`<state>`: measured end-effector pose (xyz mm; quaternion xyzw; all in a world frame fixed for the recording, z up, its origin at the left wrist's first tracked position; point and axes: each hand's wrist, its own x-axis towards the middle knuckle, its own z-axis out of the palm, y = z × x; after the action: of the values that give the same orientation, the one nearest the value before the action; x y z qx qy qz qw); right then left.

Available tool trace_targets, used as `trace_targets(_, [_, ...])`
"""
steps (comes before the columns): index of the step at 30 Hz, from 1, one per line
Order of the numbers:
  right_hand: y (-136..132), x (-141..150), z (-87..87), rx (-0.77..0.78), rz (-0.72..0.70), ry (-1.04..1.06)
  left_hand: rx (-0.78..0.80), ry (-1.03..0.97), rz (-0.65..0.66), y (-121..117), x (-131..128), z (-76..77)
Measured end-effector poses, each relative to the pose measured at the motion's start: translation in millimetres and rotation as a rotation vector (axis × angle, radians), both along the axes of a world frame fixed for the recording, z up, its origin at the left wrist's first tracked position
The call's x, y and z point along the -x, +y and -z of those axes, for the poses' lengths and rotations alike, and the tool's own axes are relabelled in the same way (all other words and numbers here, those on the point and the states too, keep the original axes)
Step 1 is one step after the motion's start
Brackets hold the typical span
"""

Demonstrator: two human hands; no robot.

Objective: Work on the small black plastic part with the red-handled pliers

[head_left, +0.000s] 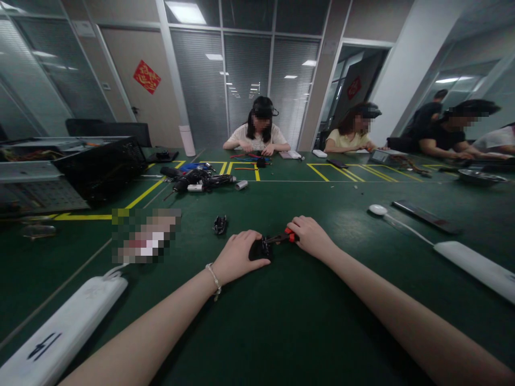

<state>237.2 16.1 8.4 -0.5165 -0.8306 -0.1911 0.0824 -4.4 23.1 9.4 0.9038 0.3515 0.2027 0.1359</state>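
Spreading under everything is a broad, dark green tabletop (281, 327), which gives both forearms something flat to steady over. At ten o'clock from the working spot, a bulky black and grey metal computer case (102, 171) stands off to the side, out of the elbows' way. Long white plastic power strips, one at eight o'clock (64, 327) and one at three (475, 268), flank the arms, likely so their cords stay off the middle. A tangled heap of black and blue cables (197, 177) lies between ten and eleven o'clock, beyond the fingers.

The left hand (237, 257) pinches a small, dark black plastic-looking part (256, 251) at the centre, thumb nearest the wearer and fingers on the far side, probably to brace it. The right hand (314, 236) grips the red handles of slim dark-jawed pliers (281, 236), coming in from two o'clock so the tips meet the part's edge unobstructed; whether those jaws bite, I cannot tell. Smaller-looking, a loose black jagged piece (220, 225) sits at ten o'clock, near the left fingers.
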Motion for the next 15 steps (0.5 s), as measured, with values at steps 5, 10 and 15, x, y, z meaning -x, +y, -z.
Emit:
trace_targets(5, [-2.7, 5.0, -0.7, -0.009, 0.01, -0.003, 0.011, 0.001, -0.005, 0.4, -0.3, 0.2])
trace_targets(10, [-2.6, 4.2, -0.6, -0.016, -0.008, -0.005, 0.033, 0.004, -0.008, -0.5, 0.0, -2.3])
trace_targets(15, [-1.3, -0.6, -2.1, -0.025, -0.016, -0.024, 0.035, 0.008, -0.001, -2.2, 0.1, -4.4])
